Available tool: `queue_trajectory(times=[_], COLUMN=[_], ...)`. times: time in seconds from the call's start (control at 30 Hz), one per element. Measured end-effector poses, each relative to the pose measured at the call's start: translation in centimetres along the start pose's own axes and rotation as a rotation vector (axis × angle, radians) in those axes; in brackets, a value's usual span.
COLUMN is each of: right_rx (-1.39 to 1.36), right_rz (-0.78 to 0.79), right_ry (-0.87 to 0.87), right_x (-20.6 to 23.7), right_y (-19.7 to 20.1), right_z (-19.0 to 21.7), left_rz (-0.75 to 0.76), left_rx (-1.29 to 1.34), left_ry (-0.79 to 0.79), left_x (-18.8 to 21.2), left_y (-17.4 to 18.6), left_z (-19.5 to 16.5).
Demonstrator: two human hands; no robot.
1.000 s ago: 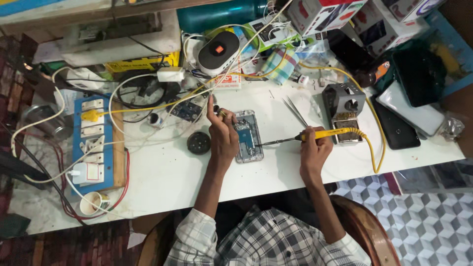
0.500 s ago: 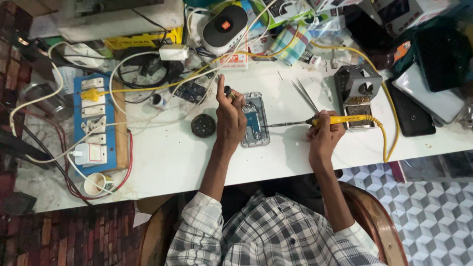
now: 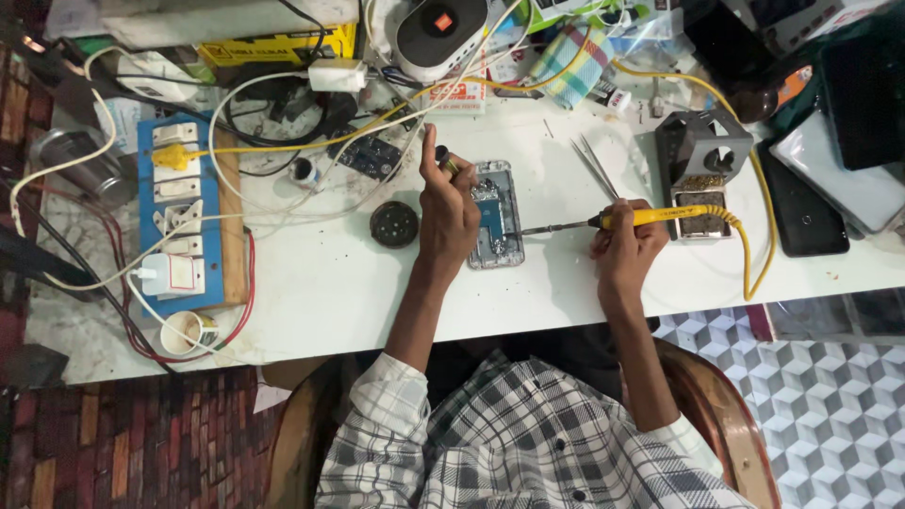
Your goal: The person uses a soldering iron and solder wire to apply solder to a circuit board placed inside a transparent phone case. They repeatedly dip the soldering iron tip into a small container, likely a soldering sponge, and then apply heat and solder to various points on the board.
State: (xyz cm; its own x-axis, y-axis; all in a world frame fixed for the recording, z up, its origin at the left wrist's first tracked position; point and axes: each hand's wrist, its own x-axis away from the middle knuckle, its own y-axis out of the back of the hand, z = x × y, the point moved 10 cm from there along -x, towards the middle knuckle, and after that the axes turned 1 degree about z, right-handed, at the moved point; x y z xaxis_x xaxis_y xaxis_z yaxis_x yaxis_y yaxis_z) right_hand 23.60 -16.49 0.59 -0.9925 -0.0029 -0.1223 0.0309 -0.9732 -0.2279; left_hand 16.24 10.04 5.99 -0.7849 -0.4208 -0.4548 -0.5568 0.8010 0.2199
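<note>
An opened phone (image 3: 498,219) with its back off lies on the white table (image 3: 358,283), its circuit board showing. My left hand (image 3: 447,209) rests at the phone's left edge and pinches a small dark tool between thumb and fingers. My right hand (image 3: 625,247) grips a yellow-handled soldering iron (image 3: 641,218); its metal tip points left and nearly reaches the phone's right side. The iron's yellow cable (image 3: 749,254) loops to the right.
Metal tweezers (image 3: 596,165) lie right of the phone. A grey iron stand (image 3: 702,165) sits further right, beside dark phones (image 3: 799,212). A small round tin (image 3: 394,224) is left of my hand. A blue switchboard (image 3: 184,217), tangled wires and a round speaker (image 3: 438,33) crowd the left and back.
My view has shifted so the desk sits lower and larger in the frame. Both hands stay at the phone; the iron's tip holds near its right edge.
</note>
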Motion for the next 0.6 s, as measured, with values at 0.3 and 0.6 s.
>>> queue_trajectory(times=[0.3, 0.6], right_rx=[-0.033, -0.043], right_rz=[-0.061, -0.057], right_ry=[-0.044, -0.038], right_x=[0.0, -0.2], right_y=[1.1, 0.9], right_z=[-1.0, -0.4], left_rz=[-0.015, -0.008], left_rx=[-0.016, -0.001], left_ry=[-0.015, -0.049], left_x=[0.1, 0.0], left_y=[0.0, 0.1], left_z=[0.2, 0.3])
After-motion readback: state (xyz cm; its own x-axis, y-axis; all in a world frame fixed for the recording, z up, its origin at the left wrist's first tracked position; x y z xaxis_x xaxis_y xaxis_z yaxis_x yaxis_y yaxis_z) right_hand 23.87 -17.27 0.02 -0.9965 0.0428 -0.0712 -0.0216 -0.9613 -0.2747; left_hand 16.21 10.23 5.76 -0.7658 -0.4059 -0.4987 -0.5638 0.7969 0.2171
